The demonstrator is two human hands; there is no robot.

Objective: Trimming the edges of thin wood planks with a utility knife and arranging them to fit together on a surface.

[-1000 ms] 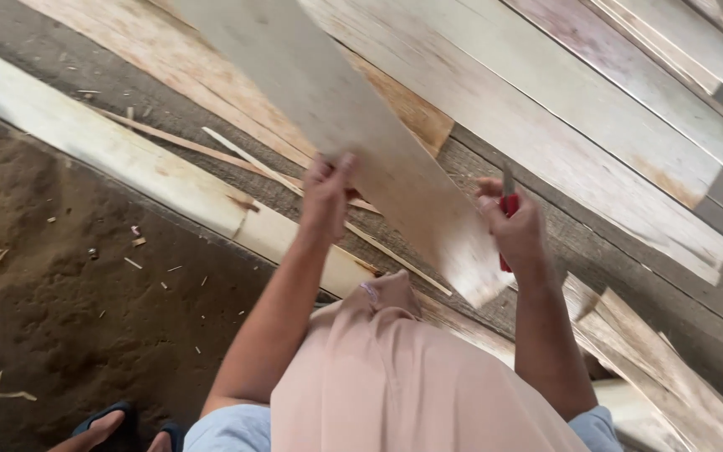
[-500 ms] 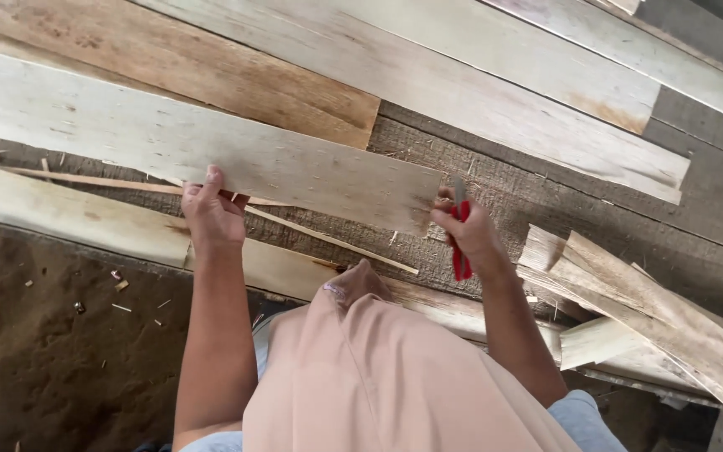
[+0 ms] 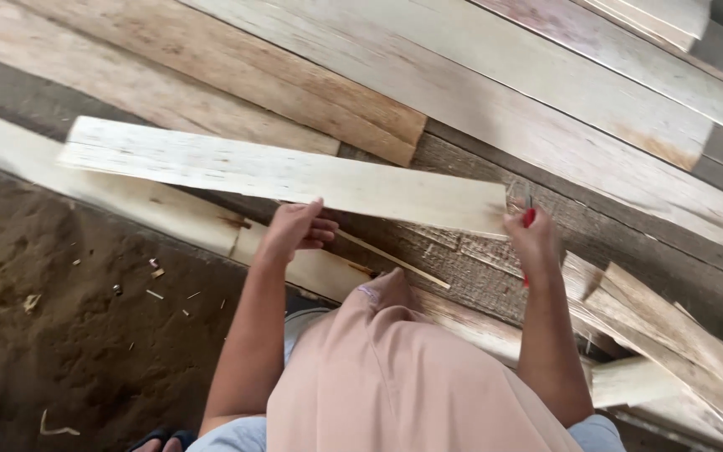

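A pale wooden plank [image 3: 286, 174] lies crosswise in front of me, lifted above the boards below. My left hand [image 3: 294, 230] grips its near edge around the middle, thumb up against the wood and fingers curled under. My right hand [image 3: 530, 241] is at the plank's right end, closed on a thin red-handled tool [image 3: 529, 219] that points up beside the plank's corner. Whether that hand also holds the plank itself is hard to tell. My knee in a pink garment [image 3: 395, 368] fills the lower middle.
Long pale and brown boards [image 3: 495, 92] are stacked across the top and right. A thin wooden sliver [image 3: 395, 259] lies on a dark weathered board. Offcuts [image 3: 671, 335] pile at the right. Brown dirt ground [image 3: 60, 335] with chips is at the left.
The plank has swung from pointing away from me to lying crosswise, then shifted left. My left hand moved along its near edge toward the middle; the right hand stayed at its right end.
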